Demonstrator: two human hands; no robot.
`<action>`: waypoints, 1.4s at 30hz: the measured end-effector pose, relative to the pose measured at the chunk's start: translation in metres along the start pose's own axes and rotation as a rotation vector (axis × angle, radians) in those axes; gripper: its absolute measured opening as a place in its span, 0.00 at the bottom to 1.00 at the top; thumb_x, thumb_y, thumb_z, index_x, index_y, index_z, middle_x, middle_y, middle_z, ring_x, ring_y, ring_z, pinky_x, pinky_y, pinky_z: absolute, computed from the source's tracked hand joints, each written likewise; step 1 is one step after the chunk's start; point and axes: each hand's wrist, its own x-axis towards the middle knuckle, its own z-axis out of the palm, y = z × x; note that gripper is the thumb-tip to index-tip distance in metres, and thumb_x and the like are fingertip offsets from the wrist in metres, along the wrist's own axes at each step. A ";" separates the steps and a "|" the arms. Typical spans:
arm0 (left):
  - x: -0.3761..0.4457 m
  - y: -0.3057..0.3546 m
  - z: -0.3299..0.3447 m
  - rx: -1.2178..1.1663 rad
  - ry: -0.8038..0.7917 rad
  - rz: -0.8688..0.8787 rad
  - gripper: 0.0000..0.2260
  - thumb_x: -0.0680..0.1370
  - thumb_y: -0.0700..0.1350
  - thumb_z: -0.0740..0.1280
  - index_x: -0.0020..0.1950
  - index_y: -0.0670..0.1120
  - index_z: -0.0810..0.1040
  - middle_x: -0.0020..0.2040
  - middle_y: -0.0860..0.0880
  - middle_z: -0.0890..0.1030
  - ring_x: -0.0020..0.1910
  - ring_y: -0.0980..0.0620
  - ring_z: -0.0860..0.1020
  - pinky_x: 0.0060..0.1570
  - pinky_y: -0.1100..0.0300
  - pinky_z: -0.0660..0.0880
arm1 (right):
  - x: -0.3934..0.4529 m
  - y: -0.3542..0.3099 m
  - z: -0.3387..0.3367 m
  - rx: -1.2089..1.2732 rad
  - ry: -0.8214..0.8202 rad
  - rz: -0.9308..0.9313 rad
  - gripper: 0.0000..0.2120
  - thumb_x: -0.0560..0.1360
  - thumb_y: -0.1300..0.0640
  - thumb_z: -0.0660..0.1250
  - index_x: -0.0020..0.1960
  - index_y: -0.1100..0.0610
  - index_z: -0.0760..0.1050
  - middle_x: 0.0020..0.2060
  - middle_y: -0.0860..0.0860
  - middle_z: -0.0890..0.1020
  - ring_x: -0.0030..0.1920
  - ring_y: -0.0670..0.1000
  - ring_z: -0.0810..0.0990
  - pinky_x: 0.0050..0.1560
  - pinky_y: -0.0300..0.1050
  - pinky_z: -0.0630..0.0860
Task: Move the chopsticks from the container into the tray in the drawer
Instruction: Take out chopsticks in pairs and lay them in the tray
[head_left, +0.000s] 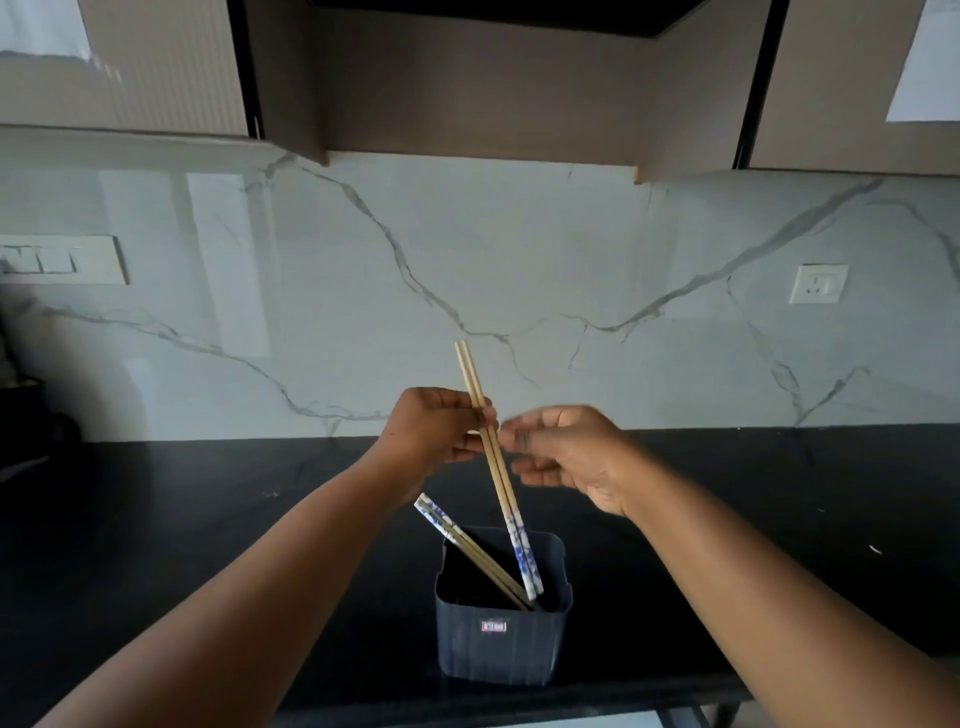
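A dark square container (501, 644) stands on the black counter near its front edge. My left hand (434, 423) grips a pair of wooden chopsticks (496, 462) near their middle; their blue-and-white patterned ends still dip into the container. My right hand (566, 457) hovers just right of that pair, fingers apart and blurred, holding nothing. A second pair of chopsticks (467, 545) leans in the container, its patterned ends sticking out to the upper left. No drawer or tray is in view.
The black counter (208, 519) runs the full width, backed by a white marble wall (519, 260) with a switch panel (62, 260) at left and a socket (818, 283) at right. Cabinets hang overhead. A dark object (21, 405) sits far left.
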 end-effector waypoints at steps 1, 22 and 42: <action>0.002 -0.005 -0.004 -0.035 0.029 -0.007 0.02 0.75 0.38 0.70 0.44 0.41 0.82 0.35 0.47 0.85 0.31 0.52 0.83 0.31 0.64 0.79 | -0.003 0.011 0.003 -0.003 -0.065 0.058 0.06 0.69 0.61 0.76 0.46 0.59 0.82 0.38 0.54 0.87 0.38 0.51 0.85 0.37 0.43 0.82; -0.038 -0.258 -0.084 1.251 -0.007 0.015 0.30 0.78 0.68 0.51 0.72 0.51 0.69 0.72 0.46 0.71 0.73 0.47 0.64 0.71 0.47 0.61 | -0.096 0.263 0.013 -0.930 -0.441 0.044 0.08 0.77 0.53 0.64 0.52 0.48 0.81 0.42 0.45 0.82 0.41 0.47 0.79 0.42 0.43 0.75; -0.039 -0.294 -0.087 1.343 -0.074 -0.071 0.40 0.72 0.75 0.43 0.79 0.55 0.49 0.80 0.52 0.48 0.78 0.51 0.42 0.75 0.48 0.39 | -0.090 0.382 0.040 -1.460 -0.586 0.176 0.17 0.74 0.66 0.64 0.61 0.55 0.71 0.57 0.51 0.78 0.54 0.52 0.80 0.45 0.45 0.77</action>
